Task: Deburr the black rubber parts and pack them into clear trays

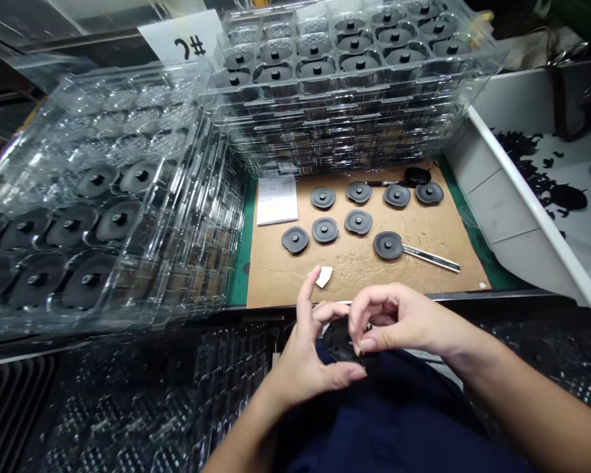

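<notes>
Near my body, in front of the dark blue clothing, a black round part is held between my hands, its lower side partly hidden. My left hand cups it from the left, index finger raised and thumb stretched out below. At its right edge, the thumb and index finger of my right hand are pinched together. A tiny dark bit shows at those fingertips; I cannot tell whether it is joined to the part. Beyond my hands, several dark grey discs with centre studs lie on a cardboard sheet.
A knife-like tool touches one disc. A white scrap, paper slips and a black pen lie on the cardboard. Stacked clear trays rise behind, more trays at left. The white bin at right holds black scraps.
</notes>
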{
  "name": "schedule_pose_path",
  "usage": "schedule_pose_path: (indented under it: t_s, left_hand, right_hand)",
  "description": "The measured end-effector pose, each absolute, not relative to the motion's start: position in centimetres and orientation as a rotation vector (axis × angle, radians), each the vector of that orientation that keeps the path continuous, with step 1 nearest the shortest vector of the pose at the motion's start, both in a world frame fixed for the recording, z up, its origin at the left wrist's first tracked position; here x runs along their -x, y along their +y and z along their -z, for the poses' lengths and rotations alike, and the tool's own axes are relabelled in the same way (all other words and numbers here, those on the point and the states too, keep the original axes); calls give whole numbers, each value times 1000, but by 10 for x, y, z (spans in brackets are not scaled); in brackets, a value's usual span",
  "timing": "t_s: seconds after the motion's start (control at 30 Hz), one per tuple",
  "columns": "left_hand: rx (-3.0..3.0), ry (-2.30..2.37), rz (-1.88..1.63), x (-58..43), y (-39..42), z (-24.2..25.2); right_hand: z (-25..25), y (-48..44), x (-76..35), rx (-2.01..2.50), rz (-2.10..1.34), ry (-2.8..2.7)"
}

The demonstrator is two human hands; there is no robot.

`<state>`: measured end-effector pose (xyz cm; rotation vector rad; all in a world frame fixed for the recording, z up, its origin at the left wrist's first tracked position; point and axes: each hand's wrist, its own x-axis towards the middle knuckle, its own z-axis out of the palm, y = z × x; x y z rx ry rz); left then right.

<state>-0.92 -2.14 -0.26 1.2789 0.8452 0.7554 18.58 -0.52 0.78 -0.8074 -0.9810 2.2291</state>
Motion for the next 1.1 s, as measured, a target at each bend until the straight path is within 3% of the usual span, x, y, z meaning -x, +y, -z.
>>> schedule_pose_path:
  t_s: [0.4, 0.6, 0.9, 1.1]
  left_hand:
    - [-1364, 872, -807, 2, -14, 15]
    - [-1415, 833, -611, 6, -8, 16]
    - [-1499, 961, -774, 5, -2, 21]
    - [-1592, 939, -793, -6, 4, 20]
  right_hand:
    - [3, -26, -195, 962, -2015, -806]
    - [24, -25, -200, 1002, -1925, -827]
    - [22, -31, -195, 1090, -1719, -1185]
    - [30, -34, -201, 1007, -1661, -929]
